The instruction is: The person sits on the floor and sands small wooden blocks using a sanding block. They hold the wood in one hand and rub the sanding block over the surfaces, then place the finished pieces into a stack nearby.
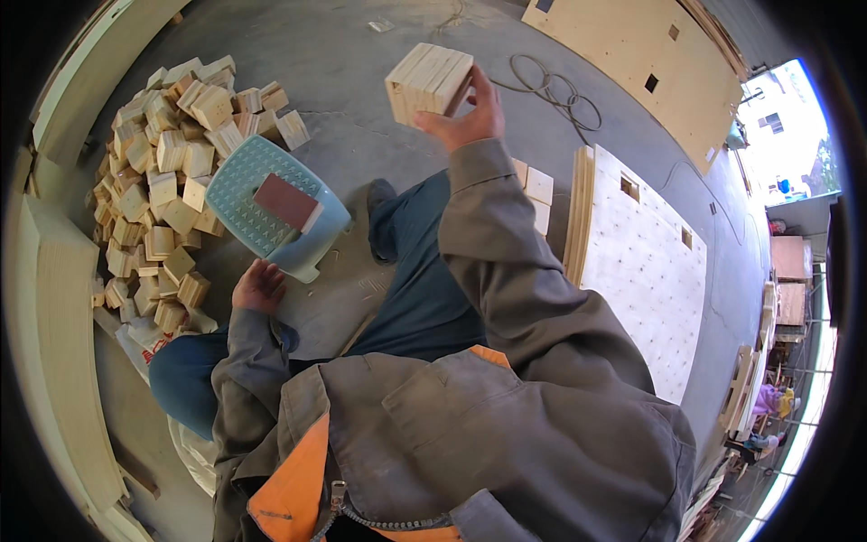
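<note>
Dark jacket (411, 429) closest, then the right hand (474, 122), fingers clamped on a wooden block (423, 79) held up in the air. Left hand (259, 287), fingers loosely parted, is by a blue stool (330, 224) that's kinda in the way of a big block heap (161, 190); plywood panel (646, 271) off right, looped cable (546, 89) ahead.

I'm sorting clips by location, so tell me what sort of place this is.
Most likely a woodworking shop or similar work area: a big heap of wooden blocks lies on the bare grey floor, and large boards with square holes are on the right.
</note>
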### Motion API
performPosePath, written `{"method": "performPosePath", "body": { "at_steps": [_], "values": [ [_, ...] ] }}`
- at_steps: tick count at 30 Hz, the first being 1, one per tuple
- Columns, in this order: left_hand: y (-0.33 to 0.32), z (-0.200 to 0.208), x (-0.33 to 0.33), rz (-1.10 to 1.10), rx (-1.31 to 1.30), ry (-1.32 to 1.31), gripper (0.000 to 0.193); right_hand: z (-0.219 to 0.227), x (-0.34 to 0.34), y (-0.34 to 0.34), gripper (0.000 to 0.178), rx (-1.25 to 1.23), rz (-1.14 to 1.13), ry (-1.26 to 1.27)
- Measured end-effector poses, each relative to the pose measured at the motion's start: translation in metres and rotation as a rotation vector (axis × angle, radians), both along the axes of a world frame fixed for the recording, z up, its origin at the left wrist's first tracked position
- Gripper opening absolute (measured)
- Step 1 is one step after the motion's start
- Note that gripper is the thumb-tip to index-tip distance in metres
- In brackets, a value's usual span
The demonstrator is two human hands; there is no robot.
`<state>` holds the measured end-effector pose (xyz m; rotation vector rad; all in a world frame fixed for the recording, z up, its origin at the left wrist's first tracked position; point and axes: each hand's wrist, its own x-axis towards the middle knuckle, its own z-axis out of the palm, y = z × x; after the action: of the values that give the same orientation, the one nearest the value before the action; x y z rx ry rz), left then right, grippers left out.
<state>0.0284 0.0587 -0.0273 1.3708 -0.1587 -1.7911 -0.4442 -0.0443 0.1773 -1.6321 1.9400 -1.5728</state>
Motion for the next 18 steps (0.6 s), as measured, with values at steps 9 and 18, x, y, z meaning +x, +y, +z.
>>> {"method": "performPosePath", "body": {
  "at_steps": [9,18],
  "values": [
    [-0.002,0.022,-0.035,-0.099,-0.071,-0.259,0.033,-0.077,-0.116,0.030,0.120,0.677,-0.219,0.469],
    [-0.009,-0.024,-0.026,-0.296,-0.018,-0.365,0.042,-0.154,-0.135,0.084,0.107,1.114,-0.131,0.586]
  ]
}}
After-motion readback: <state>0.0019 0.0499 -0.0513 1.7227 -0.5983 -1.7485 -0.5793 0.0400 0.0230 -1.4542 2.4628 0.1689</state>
